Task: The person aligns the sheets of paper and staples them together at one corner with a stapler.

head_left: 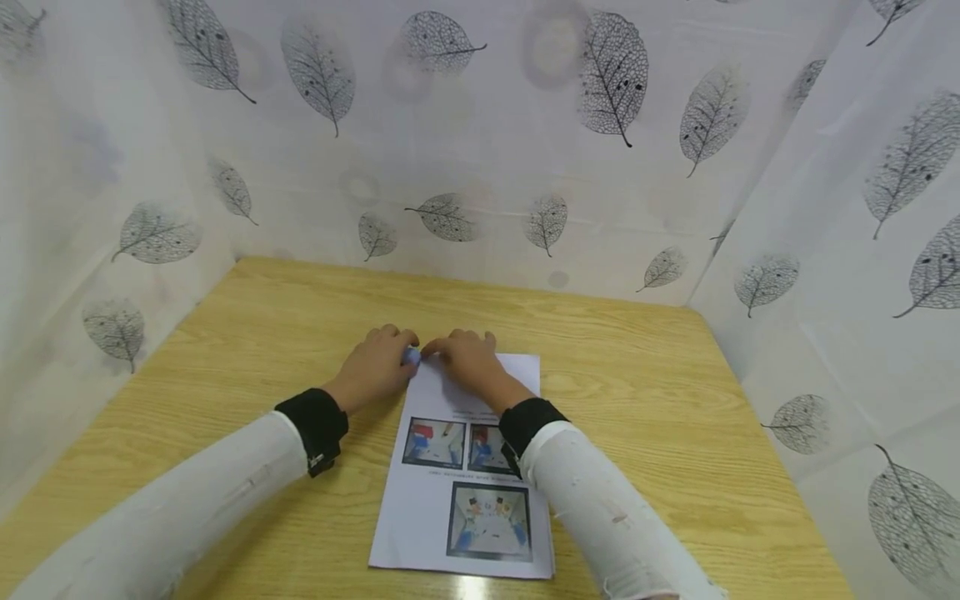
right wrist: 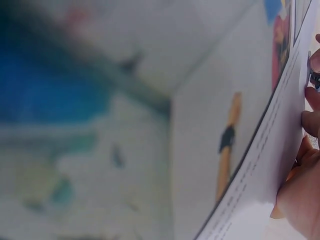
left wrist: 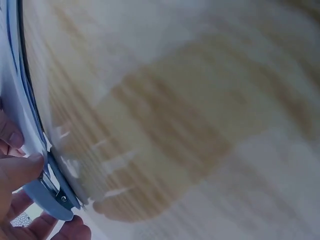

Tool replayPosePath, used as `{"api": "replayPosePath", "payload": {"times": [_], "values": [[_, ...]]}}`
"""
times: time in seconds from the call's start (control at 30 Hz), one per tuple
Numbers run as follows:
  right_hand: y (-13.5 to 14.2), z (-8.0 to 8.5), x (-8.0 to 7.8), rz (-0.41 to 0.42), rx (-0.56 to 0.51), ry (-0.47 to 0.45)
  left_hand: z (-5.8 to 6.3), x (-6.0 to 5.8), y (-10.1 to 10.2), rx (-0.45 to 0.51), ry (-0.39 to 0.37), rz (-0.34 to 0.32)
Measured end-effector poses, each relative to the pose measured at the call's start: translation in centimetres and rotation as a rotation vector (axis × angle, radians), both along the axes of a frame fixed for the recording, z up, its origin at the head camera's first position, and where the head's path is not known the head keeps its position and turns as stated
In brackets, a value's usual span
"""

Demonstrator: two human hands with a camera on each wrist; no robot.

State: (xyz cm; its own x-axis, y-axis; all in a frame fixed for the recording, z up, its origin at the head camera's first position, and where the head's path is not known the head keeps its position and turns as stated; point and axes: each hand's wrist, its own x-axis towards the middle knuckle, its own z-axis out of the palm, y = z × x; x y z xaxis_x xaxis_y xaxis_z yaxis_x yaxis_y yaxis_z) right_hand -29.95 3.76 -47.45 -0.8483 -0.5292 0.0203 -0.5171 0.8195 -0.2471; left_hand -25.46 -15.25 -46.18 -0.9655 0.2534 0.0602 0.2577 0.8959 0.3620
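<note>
Several stacked sheets of paper (head_left: pixel 427 508), printed with photos and lines of text, lie on the wooden table. My left hand (head_left: pixel 375 368) is at their far left corner and grips a small blue stapler (left wrist: pixel 52 197). In the left wrist view the stapler meets the edge of the sheets, with my thumb on its upper side and fingers beneath. Beside it, my right hand (head_left: pixel 468 362) pinches the far edge of the sheets near that same corner. The right wrist view shows its fingers (right wrist: pixel 312 120) along the paper's edge, partly cut off by the frame.
The light wooden table (head_left: pixel 645 417) extends to both sides of the sheets. A white curtain (head_left: pixel 480 158) with grey leaf prints surrounds its back and sides. Both wrists wear black bands, below white sleeves.
</note>
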Motion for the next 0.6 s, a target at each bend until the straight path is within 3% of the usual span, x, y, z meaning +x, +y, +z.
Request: {"api": "replayPosePath", "payload": {"times": [0.27,0.6], "values": [[-0.37,-0.12,-0.16,-0.051,-0.036,-0.044,0.24,-0.22,-0.09,0.048,-0.038,-0.039],[-0.60,0.02,-0.07,-0.062,-0.002,-0.044,0.30,-0.58,-0.08,0.058,-0.047,-0.067]]}}
